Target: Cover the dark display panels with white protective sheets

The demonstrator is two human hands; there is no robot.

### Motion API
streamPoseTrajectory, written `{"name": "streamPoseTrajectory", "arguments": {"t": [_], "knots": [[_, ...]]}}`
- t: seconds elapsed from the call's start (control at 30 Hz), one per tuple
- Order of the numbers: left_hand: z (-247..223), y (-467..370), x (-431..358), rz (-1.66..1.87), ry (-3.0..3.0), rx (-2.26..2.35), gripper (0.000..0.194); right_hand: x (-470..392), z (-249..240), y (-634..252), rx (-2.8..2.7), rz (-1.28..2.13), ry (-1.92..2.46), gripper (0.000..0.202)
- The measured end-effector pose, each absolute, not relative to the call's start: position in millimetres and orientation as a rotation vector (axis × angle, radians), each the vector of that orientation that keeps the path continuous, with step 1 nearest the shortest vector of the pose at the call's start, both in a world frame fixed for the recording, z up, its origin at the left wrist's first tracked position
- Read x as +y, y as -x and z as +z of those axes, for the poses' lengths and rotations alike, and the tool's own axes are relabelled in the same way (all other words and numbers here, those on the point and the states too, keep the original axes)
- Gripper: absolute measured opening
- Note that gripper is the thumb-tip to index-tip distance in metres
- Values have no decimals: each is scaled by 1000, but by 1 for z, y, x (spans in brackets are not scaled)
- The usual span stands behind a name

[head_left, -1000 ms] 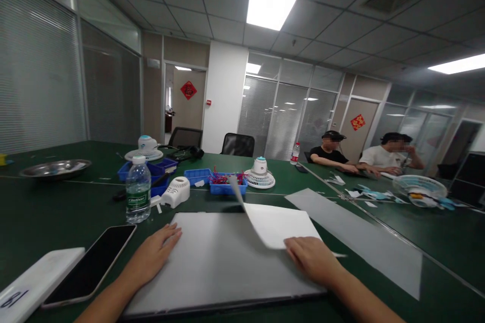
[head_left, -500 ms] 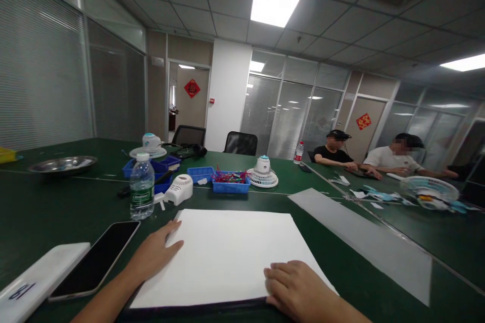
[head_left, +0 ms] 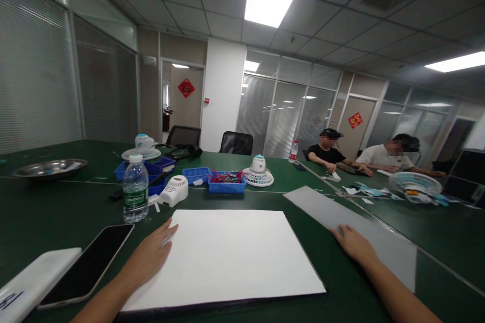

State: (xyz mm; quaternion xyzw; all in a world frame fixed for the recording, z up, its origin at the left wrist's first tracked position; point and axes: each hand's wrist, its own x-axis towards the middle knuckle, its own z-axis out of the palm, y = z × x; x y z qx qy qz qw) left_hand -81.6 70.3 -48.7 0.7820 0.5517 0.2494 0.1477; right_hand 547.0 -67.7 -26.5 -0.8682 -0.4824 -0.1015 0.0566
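A stack or pad of white paper (head_left: 231, 257) with a dark lower edge lies flat on the green table in front of me. My left hand (head_left: 151, 255) rests along its left edge, thumb and fingers spread, thumb on the white surface. To the right, a long translucent grey sheet (head_left: 390, 250) lies slanted on the table. My right hand (head_left: 354, 245) is at that sheet's near left edge, its fingertips touching or just over it. The right fingers point forward and show only in part.
Left of the paper are a phone (head_left: 89, 265), a white slab (head_left: 41, 277) and a water bottle (head_left: 135, 189). Farther back stand a white plastic housing (head_left: 175, 190), a blue tray of wires (head_left: 226, 186) and a small white fan (head_left: 258, 171). Two people sit at the far right.
My right hand has left the paper's lower right area and moved right and forward to the grey sheet. The left hand stays at the paper's left edge. The view has shifted slightly.
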Motion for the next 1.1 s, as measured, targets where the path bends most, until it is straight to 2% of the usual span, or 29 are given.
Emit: {"name": "streamPoseTrajectory", "arguments": {"t": [0.2, 0.43, 0.8, 1.0, 1.1], "knots": [[-39, 77, 62, 640, -2310, 1648, 60, -61, -39, -557, -1493, -252, 2662, 51], [-44, 76, 64, 639, -2343, 1643, 60, -56, -45, -537, -1424, -317, 2692, 72], [-45, 73, 65, 687, -2317, 1653, 57, -55, -36, -513, -1530, -479, 2590, 42], [-41, 74, 65, 647, -2317, 1660, 57, -64, -11, -481, -1569, -580, 2352, 52], [-37, 73, 62, 678, -2247, 1626, 59, -67, -4, -446, -1739, -587, 2147, 49]]}}
